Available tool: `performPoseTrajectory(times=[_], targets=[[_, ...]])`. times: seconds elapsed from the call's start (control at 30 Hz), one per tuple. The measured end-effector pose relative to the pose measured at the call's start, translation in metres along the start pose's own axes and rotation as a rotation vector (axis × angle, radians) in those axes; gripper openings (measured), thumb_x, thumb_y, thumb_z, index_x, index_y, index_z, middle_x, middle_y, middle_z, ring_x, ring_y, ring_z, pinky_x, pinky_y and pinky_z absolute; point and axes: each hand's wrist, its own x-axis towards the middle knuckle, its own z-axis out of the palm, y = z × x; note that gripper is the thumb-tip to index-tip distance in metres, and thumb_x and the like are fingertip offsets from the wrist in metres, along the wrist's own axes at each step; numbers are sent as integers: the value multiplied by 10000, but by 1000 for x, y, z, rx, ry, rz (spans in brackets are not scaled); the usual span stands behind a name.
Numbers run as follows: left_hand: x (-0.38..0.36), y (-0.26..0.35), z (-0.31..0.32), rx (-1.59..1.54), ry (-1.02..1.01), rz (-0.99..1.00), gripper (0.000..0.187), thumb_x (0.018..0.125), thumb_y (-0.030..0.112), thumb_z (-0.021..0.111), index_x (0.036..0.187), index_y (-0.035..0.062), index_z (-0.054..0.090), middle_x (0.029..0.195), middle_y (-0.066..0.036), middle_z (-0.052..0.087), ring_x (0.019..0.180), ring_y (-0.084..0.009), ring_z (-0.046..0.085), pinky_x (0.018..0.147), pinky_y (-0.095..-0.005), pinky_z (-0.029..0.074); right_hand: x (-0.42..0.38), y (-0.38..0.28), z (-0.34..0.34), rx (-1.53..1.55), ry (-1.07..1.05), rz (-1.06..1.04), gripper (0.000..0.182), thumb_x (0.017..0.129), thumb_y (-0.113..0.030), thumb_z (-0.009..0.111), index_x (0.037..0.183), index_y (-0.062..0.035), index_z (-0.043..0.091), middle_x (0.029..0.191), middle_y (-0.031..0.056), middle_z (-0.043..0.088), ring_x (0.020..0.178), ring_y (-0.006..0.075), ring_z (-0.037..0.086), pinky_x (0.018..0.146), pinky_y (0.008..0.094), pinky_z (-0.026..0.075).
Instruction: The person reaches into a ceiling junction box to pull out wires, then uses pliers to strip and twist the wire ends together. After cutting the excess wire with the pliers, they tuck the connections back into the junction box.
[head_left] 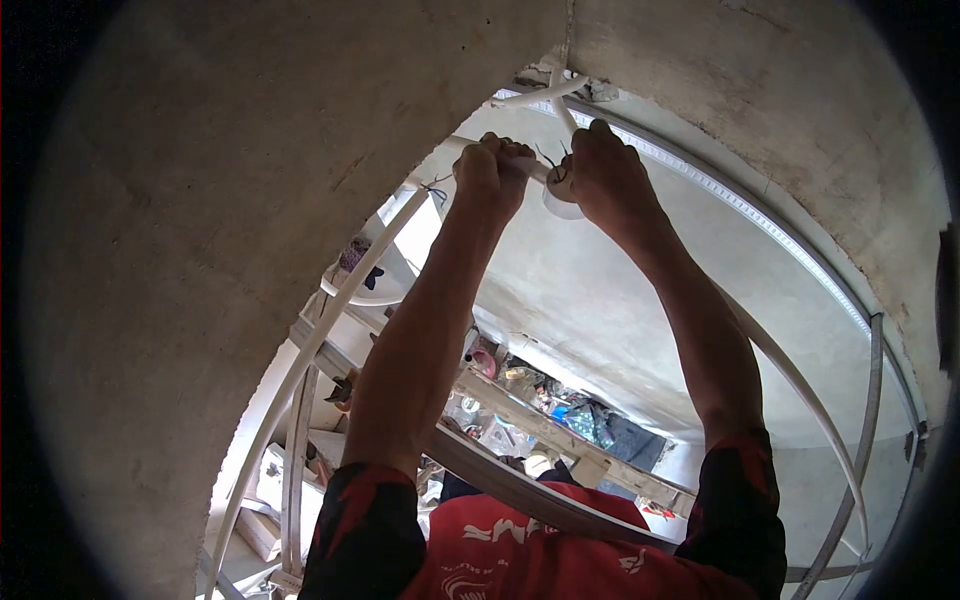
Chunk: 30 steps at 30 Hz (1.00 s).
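Both my arms reach up towards the top of an opening in the ceiling. My left hand (493, 172) is closed around a white pipe (538, 172) whose visible part points towards my right hand. My right hand (607, 172) is closed on a round white fitting (562, 205) at the pipe's end. Thin dark wires stick up between the two hands. Just above my right hand, more white pipe (565, 112) comes down from the concrete edge.
A curved metal strip (760, 203) follows the opening's edge. Long bent white pipes hang at left (300, 365) and right (800, 385), beside a grey pipe (868, 425). Below are a wooden beam (540, 492), a plank (590, 455) and scattered items on the floor.
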Motion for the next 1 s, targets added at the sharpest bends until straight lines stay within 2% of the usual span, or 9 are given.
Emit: performPoseTrajectory(times=[0.17, 0.33, 0.53, 0.6, 0.73, 0.83, 0.9, 1.0], targets=[[-3, -1, 3, 29, -56, 19, 146, 930, -39, 349, 842, 50, 423, 783, -88, 444, 663, -228, 430, 676, -407, 431, -1, -1, 3, -17, 9, 38, 230, 867, -129, 727, 926, 62, 613, 942, 223, 597, 732, 380, 730, 628, 454, 633], [-6, -3, 7, 63, -25, 38, 146, 926, -18, 360, 820, 75, 399, 713, -72, 423, 612, -217, 413, 641, -389, 425, -2, -5, 2, -18, 9, 56, 223, 868, -105, 712, 958, 59, 591, 980, 223, 581, 727, 387, 728, 614, 461, 632], [-15, -7, 15, 374, 128, 91, 174, 934, -7, 382, 780, 74, 400, 715, -71, 421, 620, -215, 433, 640, -394, 449, -5, -13, 1, 24, -33, 117, 211, 868, -95, 706, 953, 60, 591, 994, 232, 577, 753, 394, 725, 636, 494, 623], [-8, -7, 5, 393, 91, 95, 97, 939, 35, 406, 907, -26, 473, 818, -154, 544, 679, -282, 582, 656, -427, 526, -3, -7, 8, 17, -8, 74, 215, 874, -104, 710, 950, 62, 595, 993, 237, 579, 777, 396, 725, 663, 497, 623], [-4, -4, 6, 380, 69, 136, 95, 936, 52, 426, 917, -32, 464, 831, -172, 559, 691, -283, 592, 655, -424, 525, 5, 0, 5, 89, -46, 64, 228, 900, -146, 711, 955, 48, 605, 982, 236, 593, 813, 394, 724, 704, 485, 621], [-12, -9, 7, 408, 107, 141, 76, 932, 44, 429, 923, -28, 452, 835, -178, 560, 682, -274, 589, 633, -419, 516, 5, -6, 0, 39, -47, 80, 216, 895, -138, 708, 953, 44, 606, 980, 230, 596, 789, 390, 723, 685, 477, 623], [-15, -7, 14, 535, 223, 136, 88, 906, 16, 398, 869, -3, 475, 803, -132, 522, 708, -263, 562, 692, -424, 510, 2, -8, 1, 35, -29, 74, 210, 890, -131, 706, 949, 45, 607, 979, 230, 596, 778, 387, 723, 675, 474, 624], [-16, -10, 16, 569, 282, 160, 110, 908, 32, 405, 916, -38, 490, 840, -160, 563, 742, -279, 603, 696, -415, 518, -1, -15, 1, 14, -35, 75, 187, 879, -112, 702, 936, 41, 610, 972, 226, 598, 750, 379, 723, 648, 465, 625]])
